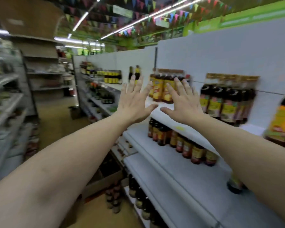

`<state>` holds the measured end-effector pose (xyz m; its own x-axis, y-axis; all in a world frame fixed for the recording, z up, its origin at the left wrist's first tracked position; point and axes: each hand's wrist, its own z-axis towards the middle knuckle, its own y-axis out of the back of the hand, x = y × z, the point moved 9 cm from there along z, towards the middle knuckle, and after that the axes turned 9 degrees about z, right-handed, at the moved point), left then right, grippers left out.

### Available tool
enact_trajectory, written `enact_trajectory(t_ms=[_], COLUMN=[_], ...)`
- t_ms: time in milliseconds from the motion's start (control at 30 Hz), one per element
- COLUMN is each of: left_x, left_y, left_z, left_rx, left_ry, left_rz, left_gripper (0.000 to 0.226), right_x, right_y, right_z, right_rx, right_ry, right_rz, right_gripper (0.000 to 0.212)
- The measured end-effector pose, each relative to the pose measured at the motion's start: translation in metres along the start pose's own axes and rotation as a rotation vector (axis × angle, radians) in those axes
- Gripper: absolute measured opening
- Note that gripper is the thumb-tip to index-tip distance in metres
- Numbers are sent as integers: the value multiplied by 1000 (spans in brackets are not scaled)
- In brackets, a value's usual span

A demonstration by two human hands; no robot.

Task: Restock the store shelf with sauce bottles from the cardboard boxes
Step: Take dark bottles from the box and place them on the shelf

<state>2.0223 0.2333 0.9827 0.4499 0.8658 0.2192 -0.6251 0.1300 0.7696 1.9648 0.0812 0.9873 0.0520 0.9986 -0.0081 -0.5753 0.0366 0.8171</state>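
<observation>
Along the left edge of the frame, blurred shelving runs down the aisle. Low in the centre, a cardboard box sits on the floor with dark bottles standing just beside it. At mid-frame our left hand is raised flat, fingers spread wide and holding nothing. Just to its right our right hand mirrors it, equally splayed and empty, thumbs nearly meeting. Behind the hands, yellow-labelled sauce bottles stand on the white store shelf. Right of centre, another bottle group stands on the same level, and a lower row lines the tier beneath.
</observation>
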Motion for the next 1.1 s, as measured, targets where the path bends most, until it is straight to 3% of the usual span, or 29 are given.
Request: enact_trajectory(t_ms=[300, 533, 900, 1100], left_x=[203, 292, 413, 499], left_y=[-112, -204, -346, -468], left_z=[-42, -33, -11, -17], left_rx=[171, 328, 449, 525], left_ry=[272, 449, 580, 525], left_rz=[120, 208, 227, 151], left_gripper=[90, 90, 91, 91], right_x=[149, 228, 318, 361], right_y=[-146, -266, -437, -559], right_z=[115, 205, 301, 339], right_rx=[162, 250, 381, 517], right_ry=[165, 293, 392, 318], right_rz=[170, 288, 337, 304], right_gripper=[94, 100, 103, 104])
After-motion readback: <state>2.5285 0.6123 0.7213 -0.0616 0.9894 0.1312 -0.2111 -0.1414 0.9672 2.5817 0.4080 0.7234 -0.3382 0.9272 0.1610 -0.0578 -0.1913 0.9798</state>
